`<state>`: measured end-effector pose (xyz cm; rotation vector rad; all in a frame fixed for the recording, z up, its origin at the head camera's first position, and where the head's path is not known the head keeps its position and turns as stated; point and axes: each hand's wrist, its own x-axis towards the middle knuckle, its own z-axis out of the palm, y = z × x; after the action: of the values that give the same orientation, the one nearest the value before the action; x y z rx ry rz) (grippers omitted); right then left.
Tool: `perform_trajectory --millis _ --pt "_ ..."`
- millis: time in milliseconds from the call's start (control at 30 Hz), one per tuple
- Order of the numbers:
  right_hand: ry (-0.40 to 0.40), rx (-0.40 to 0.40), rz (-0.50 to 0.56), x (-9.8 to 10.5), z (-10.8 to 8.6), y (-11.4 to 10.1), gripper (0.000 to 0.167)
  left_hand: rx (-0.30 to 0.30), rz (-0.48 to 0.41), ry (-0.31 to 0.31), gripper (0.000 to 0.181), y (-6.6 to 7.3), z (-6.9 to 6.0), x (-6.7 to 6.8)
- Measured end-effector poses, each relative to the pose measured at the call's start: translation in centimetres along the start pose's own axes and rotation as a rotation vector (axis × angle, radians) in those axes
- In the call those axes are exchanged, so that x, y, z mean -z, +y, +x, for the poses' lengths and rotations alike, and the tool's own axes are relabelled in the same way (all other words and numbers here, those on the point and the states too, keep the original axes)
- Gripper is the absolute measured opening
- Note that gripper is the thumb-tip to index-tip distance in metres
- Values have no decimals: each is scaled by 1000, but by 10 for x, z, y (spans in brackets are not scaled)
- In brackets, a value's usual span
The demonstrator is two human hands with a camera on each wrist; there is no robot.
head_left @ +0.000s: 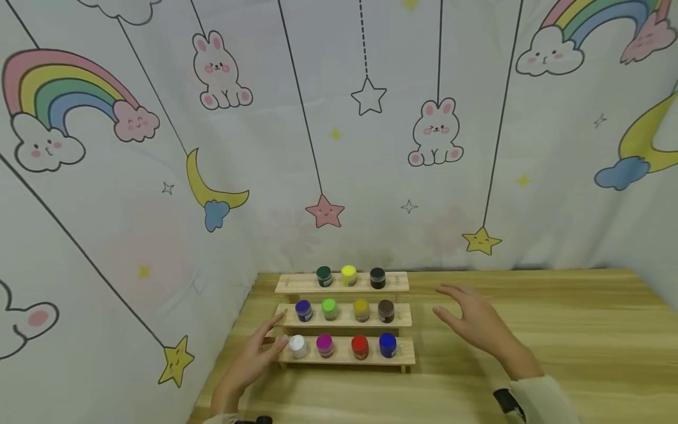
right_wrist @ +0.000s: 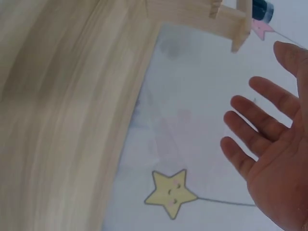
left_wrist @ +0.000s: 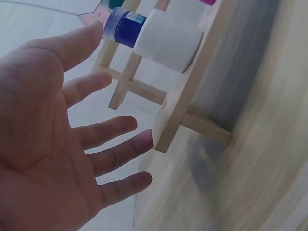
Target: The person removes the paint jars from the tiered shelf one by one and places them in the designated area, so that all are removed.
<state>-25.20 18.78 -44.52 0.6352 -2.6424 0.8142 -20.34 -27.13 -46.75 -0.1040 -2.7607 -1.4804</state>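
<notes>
A three-tier wooden rack (head_left: 343, 355) stands on the table with small paint jars on every tier. My left hand (head_left: 254, 356) is at its left end, fingers spread and loosely bent, holding nothing. Nearest to that hand is a white jar (left_wrist: 168, 41) on the front tier; a purple-blue jar (left_wrist: 129, 30) stands behind it. Whether a fingertip touches the rack's end I cannot tell. Off the rack's right side, my right hand (head_left: 479, 321) is raised with relaxed, parted fingers. A red jar (head_left: 360, 347) and a blue jar (head_left: 388, 345) stand on the front tier's right half.
Magenta (head_left: 325, 345), light green (head_left: 329, 308), ochre (head_left: 362, 310) and brown (head_left: 386, 310) jars share the lower tiers. Dark green (head_left: 324, 276), yellow (head_left: 349, 275) and black (head_left: 378, 277) jars top the rack. The wood-grain table (head_left: 556, 330) meets a printed cloth backdrop (head_left: 371, 235).
</notes>
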Motion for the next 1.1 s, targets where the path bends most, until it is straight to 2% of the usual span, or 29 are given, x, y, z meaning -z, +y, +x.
perform_trajectory --millis 100,267,500,600,800,967,1100 --pt "10 14 6 -3 8 -7 47 26 -43 16 57 -2 0 0" --pt "14 30 9 -11 18 -14 47 16 -83 60 53 -3 -1 -4" --pt "45 51 50 -15 34 -22 66 19 -133 61 51 -6 6 -14" --pt "55 63 70 -18 42 -26 71 5 -141 78 50 -8 8 -18" --pt "23 66 139 -26 51 -33 71 -15 -190 118 48 -16 6 -27" --pt "12 79 151 -33 57 -35 70 -42 -187 171 45 -22 6 -32" --pt "13 93 161 -40 62 -38 69 -55 -198 188 45 -27 4 -33"
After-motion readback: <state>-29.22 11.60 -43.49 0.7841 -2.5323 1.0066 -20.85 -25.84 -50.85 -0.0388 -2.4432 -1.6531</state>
